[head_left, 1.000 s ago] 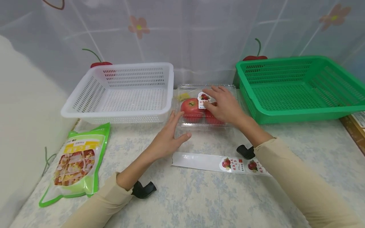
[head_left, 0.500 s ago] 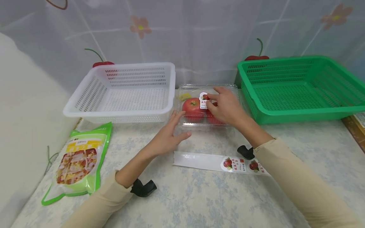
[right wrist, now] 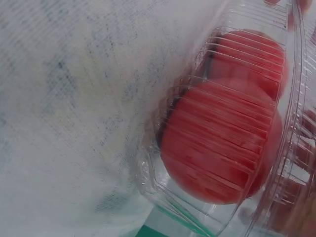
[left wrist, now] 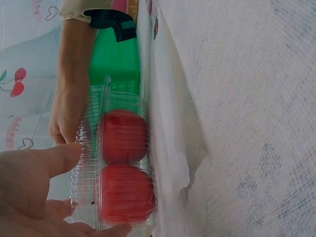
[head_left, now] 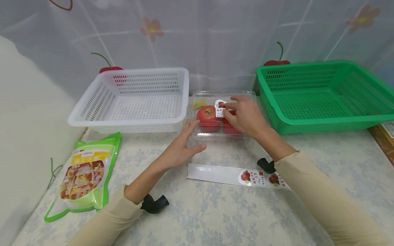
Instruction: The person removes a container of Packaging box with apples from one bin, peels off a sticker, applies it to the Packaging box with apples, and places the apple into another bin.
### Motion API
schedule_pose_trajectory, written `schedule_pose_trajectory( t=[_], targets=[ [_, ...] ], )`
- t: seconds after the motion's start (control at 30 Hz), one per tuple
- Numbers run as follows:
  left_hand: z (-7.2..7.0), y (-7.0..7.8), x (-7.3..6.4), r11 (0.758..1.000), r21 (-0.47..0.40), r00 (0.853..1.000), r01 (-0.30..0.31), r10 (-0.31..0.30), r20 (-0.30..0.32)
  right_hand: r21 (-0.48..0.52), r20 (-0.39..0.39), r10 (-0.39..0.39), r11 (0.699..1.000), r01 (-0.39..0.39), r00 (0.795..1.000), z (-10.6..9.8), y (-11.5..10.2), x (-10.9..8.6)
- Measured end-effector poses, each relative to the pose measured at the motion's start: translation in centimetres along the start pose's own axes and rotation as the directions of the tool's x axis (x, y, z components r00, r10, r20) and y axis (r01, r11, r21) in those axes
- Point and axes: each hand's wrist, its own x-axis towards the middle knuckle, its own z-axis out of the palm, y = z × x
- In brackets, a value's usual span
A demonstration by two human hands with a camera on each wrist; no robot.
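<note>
A lidded clear plastic box (head_left: 215,135) stands between two baskets at the back, with red apples (head_left: 207,115) inside. On its lid lies a white sticker (head_left: 219,112) with a fruit print. The fingertips of my right hand (head_left: 246,118) rest at the sticker's right edge, index finger and thumb close together. My left hand (head_left: 180,148) has its fingers extended against the box's front left corner, thumb spread apart. Ridged side walls cover two apples (left wrist: 124,138) in the left wrist view. The right wrist view shows a large apple (right wrist: 219,143) through the plastic.
A white perforated basket (head_left: 138,123) stands left of the box, a green basket (head_left: 326,122) right of it. In front lies a strip of sticker backing (head_left: 212,172) with more stickers, partly under the right sleeve. A green-edged food bag (head_left: 83,177) lies at the left.
My right index finger has drawn in from above the sticker to its right edge, near the thumb. My left hand keeps its place at the box.
</note>
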Motion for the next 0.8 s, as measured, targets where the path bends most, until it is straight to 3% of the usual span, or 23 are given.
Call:
schedule_pose_trajectory(
  t=[0.23,0.37,0.43,0.63,0.8],
  targets=[
    [0.06,-0.03,0.02,1.0,0.009,1.0,0.006,-0.006,0.001,0.096,0.029,-0.103,0.99,0.1,0.994,-0.35,0.68,-0.1],
    [0.18,-0.01,-0.01,1.0,0.028,1.0,0.003,-0.003,-0.004,0.169,0.027,-0.116,0.979,0.11,0.993,-0.56,0.97,-0.39],
    [0.22,0.05,-0.04,0.999,0.037,1.0,0.001,0.0,-0.005,0.157,0.036,-0.108,0.982,0.101,0.994,-0.55,0.98,-0.49],
    [0.25,0.17,-0.15,0.998,0.055,1.0,0.006,-0.006,-0.011,-0.021,0.092,-0.135,0.99,0.138,0.986,-0.06,0.53,-0.35],
    [0.25,0.16,-0.15,0.998,0.057,1.0,0.011,-0.011,-0.009,0.067,0.008,-0.162,0.985,0.161,0.987,-0.01,0.69,-0.6]
  ],
)
